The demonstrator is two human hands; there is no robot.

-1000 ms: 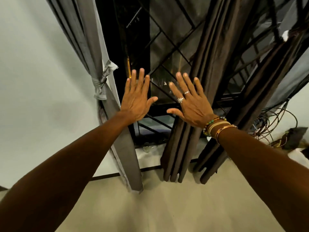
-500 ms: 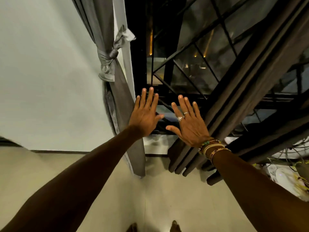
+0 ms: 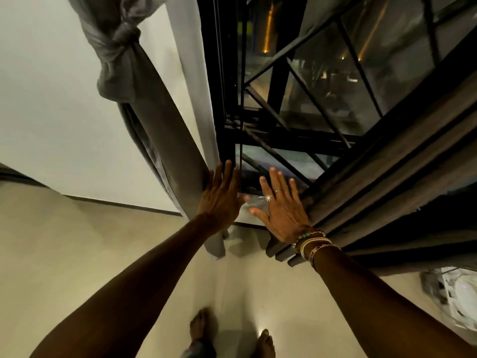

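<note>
Window [image 3: 322,99], left hand [image 3: 222,200], right hand [image 3: 281,210] outstretched (fingers [image 3: 275,179] straight), tied curtain [image 3: 160,140] alongside

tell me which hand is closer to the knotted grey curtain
Left. The left hand is right at the inner edge of the knotted grey curtain; the right hand is farther over, beside the dark curtain.

No writing, label, brand, number or sign can be read, and the dark marks on the woven wristband [image 3: 321,250], at five o'clock from the right hand [image 3: 281,213], are too blurred to tell.
</note>
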